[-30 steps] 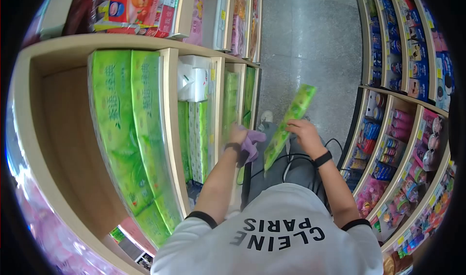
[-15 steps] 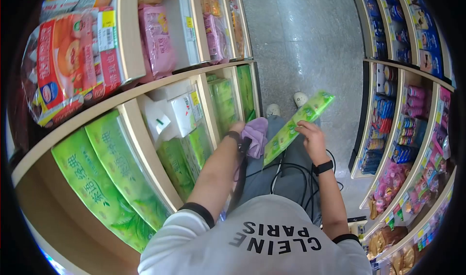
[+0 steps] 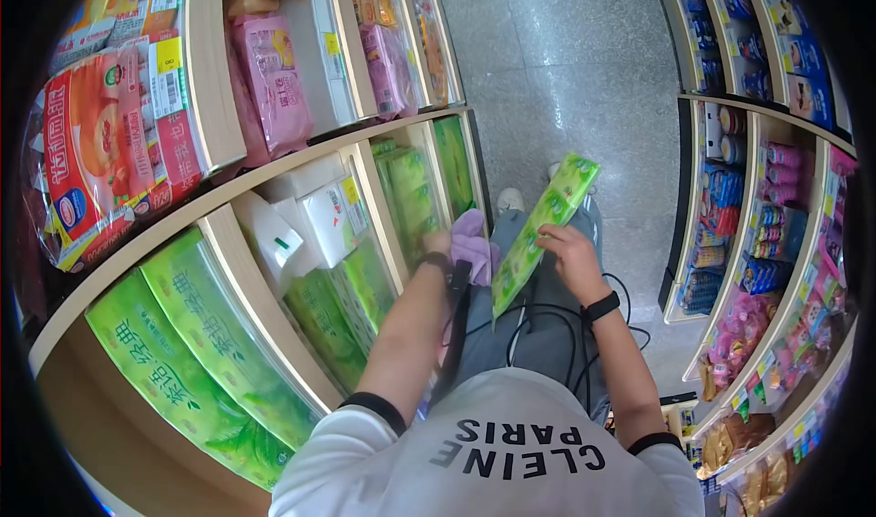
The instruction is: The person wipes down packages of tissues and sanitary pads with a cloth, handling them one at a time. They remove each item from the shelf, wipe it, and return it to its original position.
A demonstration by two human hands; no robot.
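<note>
My right hand (image 3: 573,260) grips the side of a long, flat green tissue pack (image 3: 546,229), which is tilted in front of my legs. At the shelf edge, my left hand (image 3: 437,242) is close to the upright green packs (image 3: 407,194) in a compartment; its fingers are mostly hidden. Right beside my left wrist hangs a purple cloth (image 3: 474,248), with a dark strap (image 3: 455,300) below it.
White boxes (image 3: 327,222) sit on green packs in the neighbouring compartment. Large green packs (image 3: 196,353) fill the lower left shelf, and bagged snacks (image 3: 100,143) line the upper one. Black cables (image 3: 540,311) loop across my legs. More stocked shelves (image 3: 757,207) border the aisle floor (image 3: 566,52).
My left hand has moved slightly left, closer to the green packs on the shelf. The green pack in my right hand has swung a little left and stands steeper. The view has shifted slightly.
</note>
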